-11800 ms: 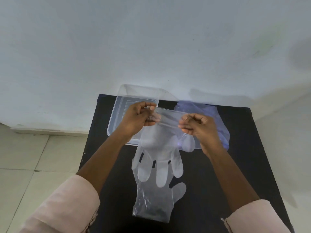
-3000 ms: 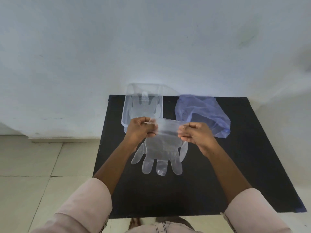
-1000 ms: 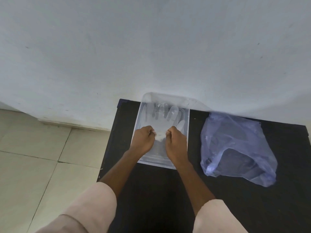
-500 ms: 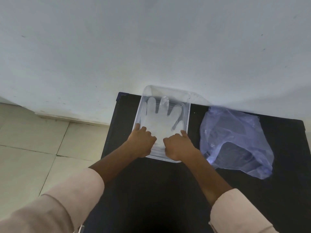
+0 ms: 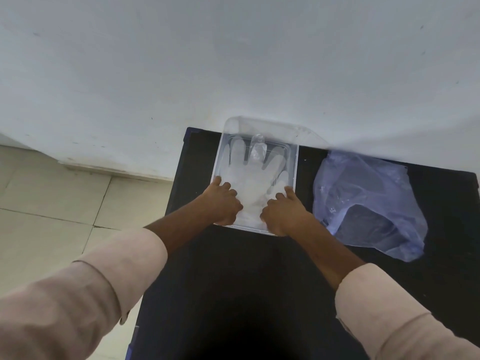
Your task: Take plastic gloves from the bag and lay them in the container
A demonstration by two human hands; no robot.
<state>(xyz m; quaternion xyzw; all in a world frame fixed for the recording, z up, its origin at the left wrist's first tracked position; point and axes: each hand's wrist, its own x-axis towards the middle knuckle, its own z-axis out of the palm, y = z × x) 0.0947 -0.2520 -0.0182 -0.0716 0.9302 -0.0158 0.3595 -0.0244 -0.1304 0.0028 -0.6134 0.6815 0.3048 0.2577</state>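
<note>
Gloves (image 5: 250, 175) of thin clear plastic lie flat inside the container (image 5: 296, 162), their fingers fanned toward the far wall and their cuffs toward the near rim (how many are stacked there cannot be told, since the layers blur into one pale shape). One finger near the middle looks puffed and shinier than the rest.

The container is a clear, shallow rectangular tub standing at the far left corner of the black table (image 5: 233, 281), its far end up against the wall.

The left hand (image 5: 223, 203) rests on the near left part of the gloves, palm down, fingers loosely curled and pressing on the plastic rather than pinching it; its outermost fingertip lies against the tub's left wall. The right hand (image 5: 281, 215) sits on the near right part in the same way, knuckles bent, fingertips on the glove cuff, closing on nothing that can be seen. The two hands are just beside each other with a strip of glove showing between them. Both forearms come in from the near edge, in pale pink sleeves (image 5: 124, 266) pushed up above the wrists.

To the right of the container, close to it but apart, a crumpled bluish translucent bag (image 5: 363, 193) lies on the table. Left of the table is a beige tiled floor (image 5: 52, 198); beyond it, a plain white wall (image 5: 233, 61).
</note>
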